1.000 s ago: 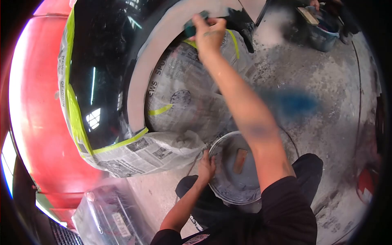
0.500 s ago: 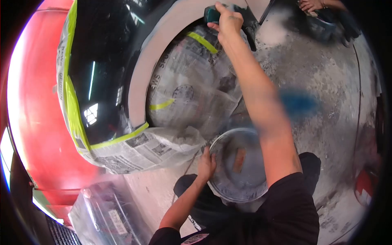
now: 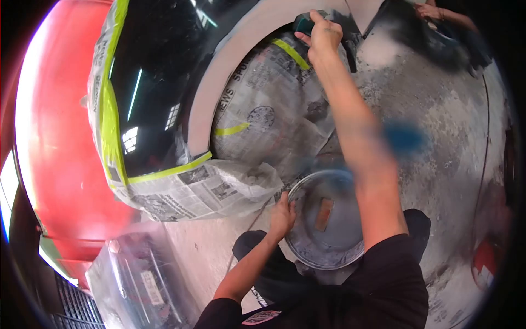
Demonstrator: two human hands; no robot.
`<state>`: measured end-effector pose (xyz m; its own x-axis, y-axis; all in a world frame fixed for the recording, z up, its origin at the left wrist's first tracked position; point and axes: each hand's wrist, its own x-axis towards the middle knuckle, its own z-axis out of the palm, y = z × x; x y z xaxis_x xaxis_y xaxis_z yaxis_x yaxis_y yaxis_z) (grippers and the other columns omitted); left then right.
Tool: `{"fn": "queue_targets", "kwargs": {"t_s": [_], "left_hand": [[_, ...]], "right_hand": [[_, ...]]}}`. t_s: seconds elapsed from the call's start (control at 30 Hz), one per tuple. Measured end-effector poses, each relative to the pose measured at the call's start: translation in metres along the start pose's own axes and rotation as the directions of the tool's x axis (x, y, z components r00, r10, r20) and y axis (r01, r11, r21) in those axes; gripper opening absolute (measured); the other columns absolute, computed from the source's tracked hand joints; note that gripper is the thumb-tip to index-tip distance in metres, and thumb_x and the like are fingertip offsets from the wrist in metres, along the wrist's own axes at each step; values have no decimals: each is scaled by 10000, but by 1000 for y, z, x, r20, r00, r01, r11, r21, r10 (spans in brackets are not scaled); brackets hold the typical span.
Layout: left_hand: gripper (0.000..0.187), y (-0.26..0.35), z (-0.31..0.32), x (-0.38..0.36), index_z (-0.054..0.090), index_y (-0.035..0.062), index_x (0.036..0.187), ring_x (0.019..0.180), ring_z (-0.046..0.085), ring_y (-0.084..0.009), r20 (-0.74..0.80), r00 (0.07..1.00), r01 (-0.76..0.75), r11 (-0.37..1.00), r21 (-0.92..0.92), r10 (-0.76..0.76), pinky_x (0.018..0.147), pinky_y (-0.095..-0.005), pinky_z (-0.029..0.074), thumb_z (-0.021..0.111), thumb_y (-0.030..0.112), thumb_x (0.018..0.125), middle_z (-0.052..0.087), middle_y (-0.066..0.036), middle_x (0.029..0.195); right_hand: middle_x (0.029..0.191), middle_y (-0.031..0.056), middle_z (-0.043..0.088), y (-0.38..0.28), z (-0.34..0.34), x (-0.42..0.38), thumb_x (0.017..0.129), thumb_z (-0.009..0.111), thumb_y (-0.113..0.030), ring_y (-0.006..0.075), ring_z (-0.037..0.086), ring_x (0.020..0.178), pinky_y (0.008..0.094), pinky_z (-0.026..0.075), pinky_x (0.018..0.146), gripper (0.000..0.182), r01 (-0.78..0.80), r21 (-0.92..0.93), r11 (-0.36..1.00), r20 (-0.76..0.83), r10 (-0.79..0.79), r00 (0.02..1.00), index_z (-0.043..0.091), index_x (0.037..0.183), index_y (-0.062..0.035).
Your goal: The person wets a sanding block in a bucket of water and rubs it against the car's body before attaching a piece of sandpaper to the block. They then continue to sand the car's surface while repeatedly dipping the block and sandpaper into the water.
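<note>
My right hand point(image 3: 325, 39) grips a dark green block point(image 3: 303, 23), which looks like a sanding block, at the upper part of a car's wheel arch. A pale pinkish-grey band point(image 3: 215, 77) runs along that arch beside glossy black paint point(image 3: 159, 60). Newspaper point(image 3: 263, 140) with yellow-green tape masks the wheel opening. Low down, the fingers of my left hand point(image 3: 282, 216) are closed on the near-left rim of a round grey basin point(image 3: 342, 227). Inside the basin lies a reddish-brown rectangular piece point(image 3: 324, 214). My right forearm hides part of the basin.
A red car panel point(image 3: 66, 137) fills the left side. Below it, a plastic-wrapped part point(image 3: 142, 274) rests on the floor. At the upper right, another person's hand point(image 3: 428, 11) shows beside dark clothing. A cable or line point(image 3: 486, 126) runs along the concrete floor at right.
The view has shifted, so the car and my right hand appear farther right. Both grips stay the same. The other person's hand is now partly cut off at the top.
</note>
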<state>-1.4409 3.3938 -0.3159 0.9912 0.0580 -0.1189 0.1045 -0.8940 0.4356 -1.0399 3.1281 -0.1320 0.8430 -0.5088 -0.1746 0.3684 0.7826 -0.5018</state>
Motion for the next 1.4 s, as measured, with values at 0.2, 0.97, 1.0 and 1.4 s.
{"fn": "queue_targets", "kwargs": {"t_s": [0.2, 0.97, 1.0, 1.4], "left_hand": [[366, -14, 5, 9, 539, 48, 1356, 947, 686, -547, -21, 1000, -22, 999, 44, 23, 802, -605, 534, 635, 136, 1015, 718, -319, 1031], [384, -46, 26, -2, 647, 30, 1320, 1142, 659, -481, -26, 971, -239, 947, -216, 239, 991, -564, 517, 621, 196, 976, 711, -242, 1247], [402, -44, 24, 1, 645, 40, 1328, 1196, 648, -457, 23, 979, -195, 965, -175, 202, 1022, -540, 508, 651, 239, 978, 703, -232, 1283], [333, -23, 10, 6, 632, 26, 1284, 1063, 689, -502, -78, 958, -284, 953, -109, 276, 914, -579, 546, 608, 151, 977, 731, -290, 1138]], "right_hand": [[1029, 137, 640, 30, 27, -138, 944, 819, -186, 188, 687, 766, 339, 603, 495, 480, 163, -48, 986, 282, -143, 949, 475, 1200, 30], [1010, 125, 682, 71, -2, -332, 942, 784, -186, 171, 672, 773, 316, 567, 692, 399, -23, -172, 985, 449, 99, 888, 560, 1192, 28], [1000, 110, 678, 75, 0, -320, 951, 781, -172, 152, 666, 767, 291, 562, 686, 377, 116, -228, 967, 477, 7, 879, 560, 1183, 27], [963, 106, 712, 55, 0, -315, 964, 806, -204, 149, 697, 780, 286, 588, 583, 394, -238, -239, 941, 373, 315, 872, 581, 1160, 52]]}}
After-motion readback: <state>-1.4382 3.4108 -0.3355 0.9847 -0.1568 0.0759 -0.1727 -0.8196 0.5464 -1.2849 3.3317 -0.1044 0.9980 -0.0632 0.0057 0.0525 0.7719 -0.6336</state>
